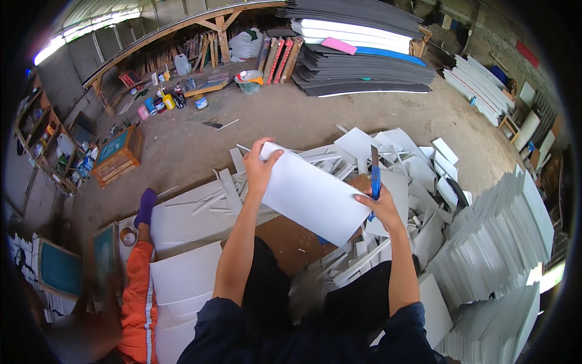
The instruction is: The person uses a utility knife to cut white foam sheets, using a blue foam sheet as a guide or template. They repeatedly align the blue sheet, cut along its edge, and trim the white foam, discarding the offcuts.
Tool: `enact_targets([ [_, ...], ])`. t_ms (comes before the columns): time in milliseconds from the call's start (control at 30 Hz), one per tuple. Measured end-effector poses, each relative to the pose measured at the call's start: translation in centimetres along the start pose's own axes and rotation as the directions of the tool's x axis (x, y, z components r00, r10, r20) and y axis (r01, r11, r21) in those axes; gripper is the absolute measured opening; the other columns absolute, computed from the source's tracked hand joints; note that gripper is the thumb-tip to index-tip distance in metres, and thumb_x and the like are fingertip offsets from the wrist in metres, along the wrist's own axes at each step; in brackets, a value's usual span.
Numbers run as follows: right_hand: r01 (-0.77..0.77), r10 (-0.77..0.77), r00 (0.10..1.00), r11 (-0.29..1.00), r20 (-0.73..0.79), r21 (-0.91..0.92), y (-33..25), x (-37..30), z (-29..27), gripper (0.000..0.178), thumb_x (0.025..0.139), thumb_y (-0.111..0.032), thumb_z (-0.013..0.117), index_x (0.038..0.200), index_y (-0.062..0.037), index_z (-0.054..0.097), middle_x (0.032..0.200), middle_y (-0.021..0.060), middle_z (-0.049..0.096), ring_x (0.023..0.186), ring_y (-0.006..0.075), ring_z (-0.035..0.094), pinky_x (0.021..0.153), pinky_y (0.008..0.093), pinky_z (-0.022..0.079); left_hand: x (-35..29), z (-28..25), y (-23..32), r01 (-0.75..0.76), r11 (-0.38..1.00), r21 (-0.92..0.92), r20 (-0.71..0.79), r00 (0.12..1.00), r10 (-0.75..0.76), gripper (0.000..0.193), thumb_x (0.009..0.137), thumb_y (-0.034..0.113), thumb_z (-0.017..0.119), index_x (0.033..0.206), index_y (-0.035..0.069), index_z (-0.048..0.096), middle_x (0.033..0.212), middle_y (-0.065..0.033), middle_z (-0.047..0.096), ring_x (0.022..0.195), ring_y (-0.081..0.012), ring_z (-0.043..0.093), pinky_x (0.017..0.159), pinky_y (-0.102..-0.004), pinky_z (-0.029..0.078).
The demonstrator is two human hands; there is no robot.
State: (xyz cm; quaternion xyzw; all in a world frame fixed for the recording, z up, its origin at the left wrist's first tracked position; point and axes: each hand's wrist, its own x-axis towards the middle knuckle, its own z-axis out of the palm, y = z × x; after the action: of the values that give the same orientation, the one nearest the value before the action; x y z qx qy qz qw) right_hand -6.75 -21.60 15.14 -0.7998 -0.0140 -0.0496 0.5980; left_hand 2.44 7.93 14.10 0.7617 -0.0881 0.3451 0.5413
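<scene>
A white rectangular board (315, 191), perhaps a stack of sheets, is held up tilted in front of me. My left hand (260, 167) grips its upper left corner, thumb on the face and fingers behind. My right hand (383, 206) is closed around a blue snap-off cutter knife (376, 179) with its long dark blade pointing up. The right thumb also presses on the board's right end. Below the board lies a brown panel (285, 242), partly hidden by it and by my dark-clothed legs.
White offcuts (418, 176) are heaped ahead and to the right. Stacked white sheets (497, 236) stand at my right. White boards (188, 273) lie at my left, beside another person's orange trouser leg (138, 303). Farther off are a wooden crate (119, 155), paint containers (167, 100) and dark sheets (364, 73).
</scene>
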Motion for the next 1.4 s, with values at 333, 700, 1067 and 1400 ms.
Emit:
enact_targets([
  [333,0.116,-0.039,0.932,0.974,-0.36,0.196,0.4,-0.8,2.8,0.032,0.073,-0.017,0.073,0.083,-0.0054,0.045,0.075,-0.0009,0.046,0.068,0.0073,0.044,0.062,0.0219,0.038,-5.1,6.9,-1.2,0.734,0.679,-0.013,0.021,0.679,-0.734,0.094,0.073,0.059,0.059,0.135,0.005,0.013,0.133,-0.02,0.024,0.125,-0.0345,0.022,0.097,-0.0535,0.026],
  [700,0.056,-0.101,0.968,0.979,-0.229,-0.195,1.1,-1.0,-0.6,0.047,0.093,-0.041,0.038,0.074,-0.0005,0.053,0.051,0.0033,0.047,0.048,0.0104,0.043,0.045,0.0273,0.034,-6.5,8.1,2.4,0.817,0.566,-0.115,0.472,0.546,-0.692,0.07,0.085,0.057,0.042,0.116,-0.006,0.047,0.106,-0.0166,0.055,0.097,-0.0214,0.054,0.081,-0.0329,0.044],
  [1067,0.193,-0.324,0.933,0.821,-0.159,-0.538,-1.3,-0.7,0.4,0.038,0.083,-0.039,0.056,0.082,-0.0011,0.061,0.049,0.0149,0.047,0.044,0.0287,0.046,0.046,0.0355,0.038,-8.2,7.4,1.8,0.876,0.483,-0.003,0.743,0.325,-0.585,0.072,0.085,0.063,0.034,0.108,-0.001,0.056,0.089,-0.0087,0.061,0.077,-0.0154,0.058,0.065,-0.027,0.046],
  [1400,0.099,-0.321,0.918,0.754,-0.232,-0.65,-1.3,-0.5,1.3,0.041,0.081,-0.045,0.056,0.081,-0.0046,0.064,0.057,0.0176,0.058,0.055,0.0359,0.058,0.051,0.0403,0.046,-8.1,5.3,3.0,0.872,0.474,0.122,0.76,0.225,-0.61,0.067,0.087,0.06,0.034,0.109,0.0,0.056,0.089,-0.0071,0.059,0.078,-0.0128,0.056,0.065,-0.0268,0.045],
])
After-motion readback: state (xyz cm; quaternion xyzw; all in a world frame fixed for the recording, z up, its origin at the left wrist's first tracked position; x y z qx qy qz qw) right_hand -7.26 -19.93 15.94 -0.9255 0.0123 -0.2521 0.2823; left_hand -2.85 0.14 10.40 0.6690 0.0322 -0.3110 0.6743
